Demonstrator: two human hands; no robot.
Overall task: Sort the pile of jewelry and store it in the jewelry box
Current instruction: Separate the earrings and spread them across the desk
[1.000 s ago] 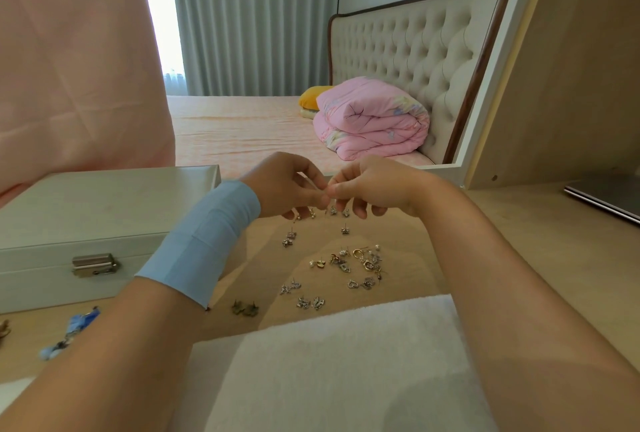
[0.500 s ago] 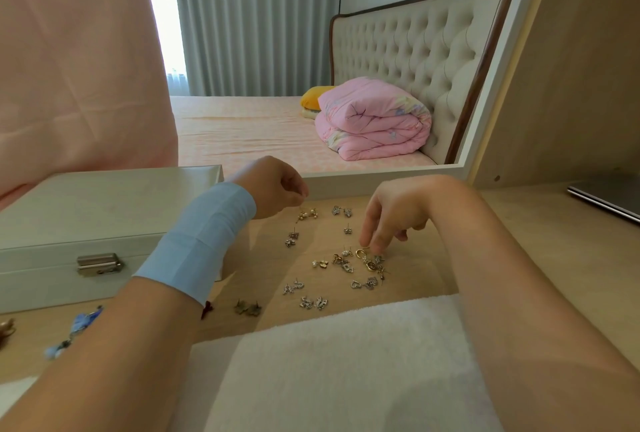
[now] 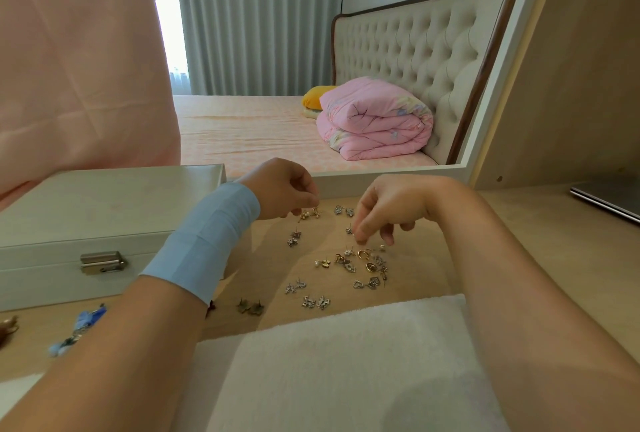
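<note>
Earrings [image 3: 346, 262] are spread on the tabletop [image 3: 491, 224].
Left hand [image 3: 280, 189] and right hand [image 3: 391, 205] fingers [image 3: 362, 229] are curled; a hold cannot be told.

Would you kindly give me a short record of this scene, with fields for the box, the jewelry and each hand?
Jewelry box: closed, latch toward the camera, on the desk at left.
Earrings: loose on the desk in small groups, densest cluster under the right hand.
Left hand: fingers curled, tips at a gold pair; grip unclear.
Right hand: fingertips drawn together just above the cluster; whether they hold a piece cannot be told.
White cloth: along the desk's near edge.
</note>
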